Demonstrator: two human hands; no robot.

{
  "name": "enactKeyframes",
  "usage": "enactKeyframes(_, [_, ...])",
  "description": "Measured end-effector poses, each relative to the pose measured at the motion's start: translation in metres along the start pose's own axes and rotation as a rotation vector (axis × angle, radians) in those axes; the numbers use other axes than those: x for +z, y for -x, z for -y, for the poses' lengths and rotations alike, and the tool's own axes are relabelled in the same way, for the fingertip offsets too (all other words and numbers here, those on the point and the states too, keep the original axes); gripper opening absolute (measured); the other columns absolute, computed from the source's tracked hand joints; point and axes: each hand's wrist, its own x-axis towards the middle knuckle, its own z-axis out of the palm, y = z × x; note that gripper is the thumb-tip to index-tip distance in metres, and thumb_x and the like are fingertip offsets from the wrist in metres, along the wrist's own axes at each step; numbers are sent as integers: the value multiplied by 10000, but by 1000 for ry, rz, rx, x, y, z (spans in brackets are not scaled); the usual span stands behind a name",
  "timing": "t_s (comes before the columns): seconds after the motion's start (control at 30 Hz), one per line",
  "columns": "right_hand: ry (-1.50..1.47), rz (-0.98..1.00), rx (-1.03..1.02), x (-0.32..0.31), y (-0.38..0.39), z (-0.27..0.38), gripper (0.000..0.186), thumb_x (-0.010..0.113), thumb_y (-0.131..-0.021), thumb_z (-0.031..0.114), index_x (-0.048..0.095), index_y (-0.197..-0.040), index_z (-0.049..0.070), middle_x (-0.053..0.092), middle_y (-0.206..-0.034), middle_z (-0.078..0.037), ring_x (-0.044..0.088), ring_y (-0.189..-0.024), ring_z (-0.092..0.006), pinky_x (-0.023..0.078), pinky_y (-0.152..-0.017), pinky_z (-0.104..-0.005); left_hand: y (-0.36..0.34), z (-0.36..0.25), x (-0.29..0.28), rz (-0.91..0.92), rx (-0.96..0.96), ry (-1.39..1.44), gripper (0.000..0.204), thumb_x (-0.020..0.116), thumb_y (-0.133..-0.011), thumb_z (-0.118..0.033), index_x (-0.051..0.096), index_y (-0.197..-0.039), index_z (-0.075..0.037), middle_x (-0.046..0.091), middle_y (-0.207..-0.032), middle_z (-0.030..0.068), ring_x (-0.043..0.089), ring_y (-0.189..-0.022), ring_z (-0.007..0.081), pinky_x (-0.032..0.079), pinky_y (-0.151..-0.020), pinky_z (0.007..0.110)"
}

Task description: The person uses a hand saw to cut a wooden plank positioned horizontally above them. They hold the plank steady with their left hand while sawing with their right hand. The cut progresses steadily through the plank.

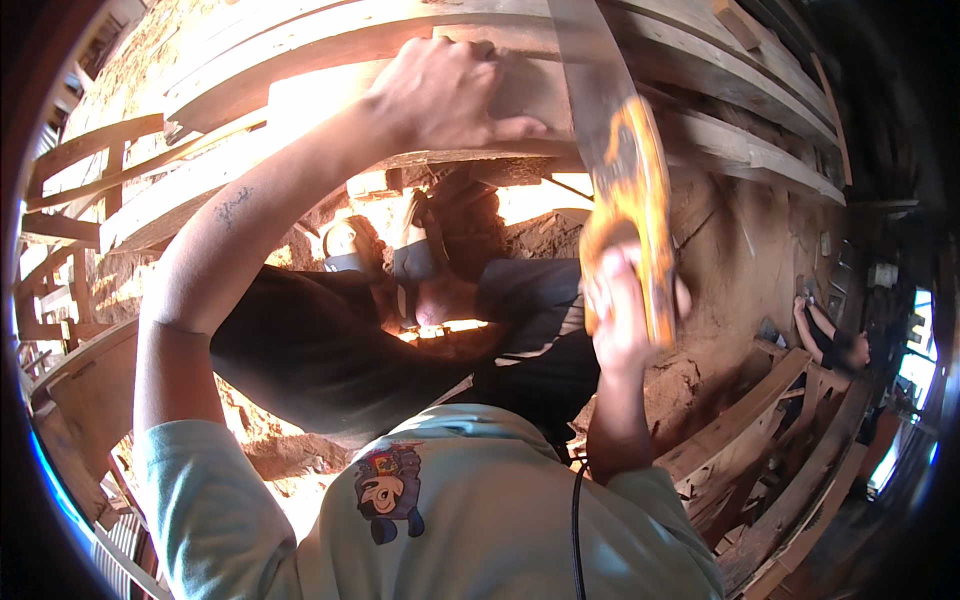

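Note:
In my right hand (pixel 622 310) is a handsaw (pixel 645 190) with a worn yellow handle, my fingers closed around its grip. Its wide metal blade (pixel 592 75) reaches away from me and lies across the line of a wooden board (pixel 535 90). My left hand (pixel 440 95) presses on that board just left of the blade, fingers curled toward the far side and thumb stretched toward the saw. The blade's far end runs out of view at the top edge, and glare washes out the board's left part.
Long wooden beams (pixel 740 150) run left to right under and beside the board. More timber (pixel 740 415) is stacked at the lower right, and wooden frames (pixel 75 190) stand at the left. Another person (pixel 850 350) is at the far right. Below are my legs and dirt ground (pixel 720 250).

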Motion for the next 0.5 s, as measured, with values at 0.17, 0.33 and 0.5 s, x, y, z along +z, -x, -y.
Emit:
enactKeyframes(0.17, [46,-18,31,-12,37,7,89,733,-939,0,729,-1012,-51,695,-918,-137,647,-716,-221,478,-569,-356,4,-4,-8,19,-83,26,1020,514,-895,-903,761,-926,86,748,-826,262,785,-808,404,636,-703,483])
enactKeyframes(0.33, [-564,-191,340,-18,41,30,52,681,-924,-2,649,-884,7,631,-741,-85,502,-486,-108,412,-450,-279,1,-8,-5,31,-18,26,1009,532,-901,-885,738,-1089,85,752,-854,258,779,-802,402,631,-731,499])
enactKeyframes(0.5, [-16,-45,-80,9,-6,5,62,700,-962,30,655,-941,-7,620,-731,-81,522,-528,-105,417,-477,-291,1,9,8,-184,36,32,963,627,-887,-838,692,-1236,57,715,-689,172,721,-607,370,577,-579,461])
